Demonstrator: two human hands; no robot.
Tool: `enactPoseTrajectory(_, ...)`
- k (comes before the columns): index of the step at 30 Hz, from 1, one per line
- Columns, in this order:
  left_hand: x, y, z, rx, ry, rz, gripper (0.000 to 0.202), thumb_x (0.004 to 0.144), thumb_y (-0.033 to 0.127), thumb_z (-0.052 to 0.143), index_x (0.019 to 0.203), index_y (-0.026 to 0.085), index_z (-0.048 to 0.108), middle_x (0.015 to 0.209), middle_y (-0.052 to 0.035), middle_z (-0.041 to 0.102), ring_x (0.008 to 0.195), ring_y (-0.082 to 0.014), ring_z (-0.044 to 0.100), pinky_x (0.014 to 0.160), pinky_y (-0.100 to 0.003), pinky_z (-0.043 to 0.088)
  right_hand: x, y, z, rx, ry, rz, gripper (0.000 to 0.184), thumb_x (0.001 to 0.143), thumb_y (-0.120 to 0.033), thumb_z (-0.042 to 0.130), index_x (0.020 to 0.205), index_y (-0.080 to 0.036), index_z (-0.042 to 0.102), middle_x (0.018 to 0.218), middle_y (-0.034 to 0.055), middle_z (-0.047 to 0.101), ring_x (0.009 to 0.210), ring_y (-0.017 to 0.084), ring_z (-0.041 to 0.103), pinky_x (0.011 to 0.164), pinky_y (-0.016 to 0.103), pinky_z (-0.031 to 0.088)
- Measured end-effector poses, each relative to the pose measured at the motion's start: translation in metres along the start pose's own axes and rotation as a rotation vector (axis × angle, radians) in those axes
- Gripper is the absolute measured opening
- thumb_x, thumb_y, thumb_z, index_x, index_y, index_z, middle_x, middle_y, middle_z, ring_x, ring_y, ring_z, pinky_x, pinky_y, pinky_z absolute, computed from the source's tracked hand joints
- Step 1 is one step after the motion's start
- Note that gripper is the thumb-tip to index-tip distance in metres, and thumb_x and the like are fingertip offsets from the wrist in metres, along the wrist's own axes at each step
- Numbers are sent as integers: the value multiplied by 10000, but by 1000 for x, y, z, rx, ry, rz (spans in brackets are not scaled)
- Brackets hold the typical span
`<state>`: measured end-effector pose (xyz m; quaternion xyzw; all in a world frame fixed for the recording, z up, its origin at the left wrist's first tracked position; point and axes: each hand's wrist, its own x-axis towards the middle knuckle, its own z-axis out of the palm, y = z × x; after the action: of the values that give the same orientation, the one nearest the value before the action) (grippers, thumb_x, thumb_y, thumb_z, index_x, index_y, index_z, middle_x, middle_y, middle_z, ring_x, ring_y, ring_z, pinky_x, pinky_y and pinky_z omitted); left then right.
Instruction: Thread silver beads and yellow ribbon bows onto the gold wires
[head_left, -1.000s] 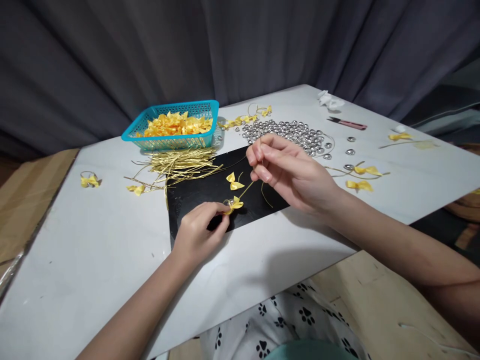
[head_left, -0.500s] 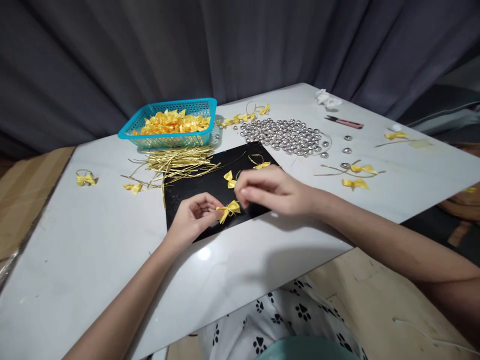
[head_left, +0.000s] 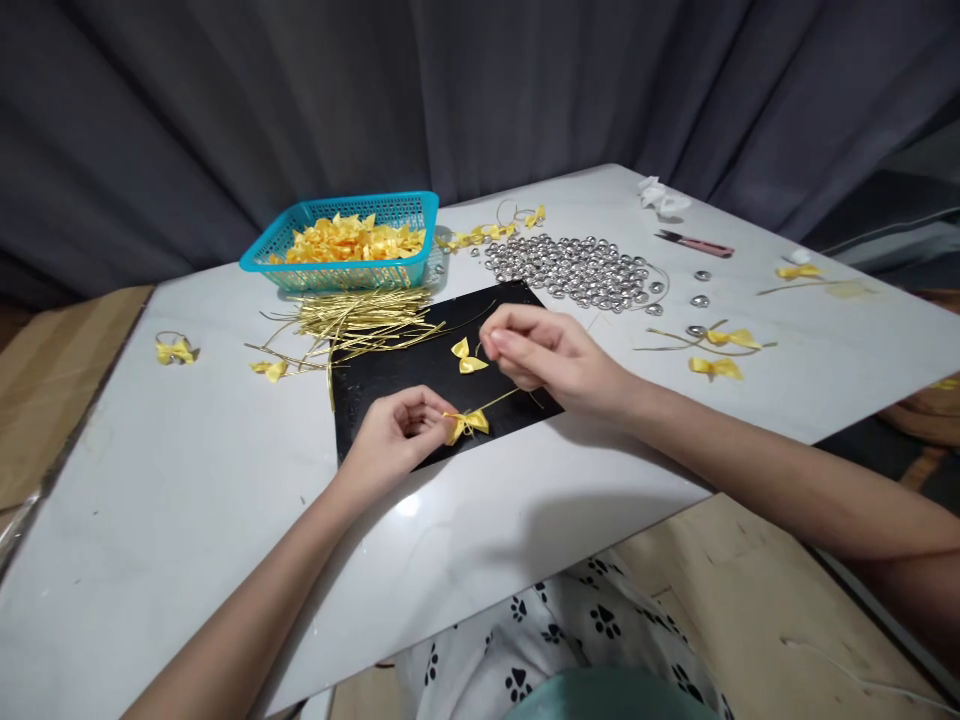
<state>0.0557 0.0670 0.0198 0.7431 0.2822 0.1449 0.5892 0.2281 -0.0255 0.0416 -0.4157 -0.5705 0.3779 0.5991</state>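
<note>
My left hand (head_left: 397,435) pinches a small yellow ribbon bow (head_left: 466,424) over the near edge of a black mat (head_left: 390,385). A thin gold wire (head_left: 499,401) runs from that bow up to the right. My right hand (head_left: 551,358) hovers above the mat with its fingers pinched together near the wire's far end. A second yellow bow (head_left: 465,357) lies loose on the mat just left of my right fingertips.
A teal basket (head_left: 352,272) of yellow bows stands at the back, with a heap of gold wires (head_left: 352,320) before it. Silver beads (head_left: 577,270) spread behind my right hand. Loose bows (head_left: 716,367) and pink snips (head_left: 694,243) lie to the right on the white table (head_left: 187,480).
My right hand dropped from a raised position to the bow in my left hand, then drew back up and right, pulling the gold wire out. My left hand kept hold of the bow.
</note>
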Motion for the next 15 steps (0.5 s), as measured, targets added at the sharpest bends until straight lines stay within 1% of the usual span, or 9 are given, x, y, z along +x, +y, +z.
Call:
enactPoseTrajectory(2,-1,-1,1,54,18,40,112,681,216,643,720,116,611,632,-8,605,571,-75,535,544,-170,414,2,-6,-7,22,50,-32,195,916,-284,483,792,-134,482,538,-60,292,423,36,202,396,208,137)
enactPoseTrajectory(7,-1,-4,1,179,123,128,83,679,200,624,708,122,620,626,-8,597,571,-81,528,538,-177,418,6,-23,-29,-44,219,-205,187,859,-275,583,765,-123,528,551,-50,326,416,21,213,390,218,115)
enactPoseTrajectory(11,0,-6,0,210,153,163,75,685,204,623,701,131,620,624,-6,603,568,-84,538,532,-177,425,7,-30,-39,-70,252,-282,198,847,-271,602,750,-113,533,564,-53,333,415,3,194,391,210,93)
enactPoseTrajectory(15,-1,-7,0,242,168,202,61,699,199,613,698,138,620,630,-4,614,565,-84,548,534,-175,435,6,-34,-43,-176,292,-344,216,846,-294,599,754,-110,534,551,-57,305,427,-3,215,392,189,120)
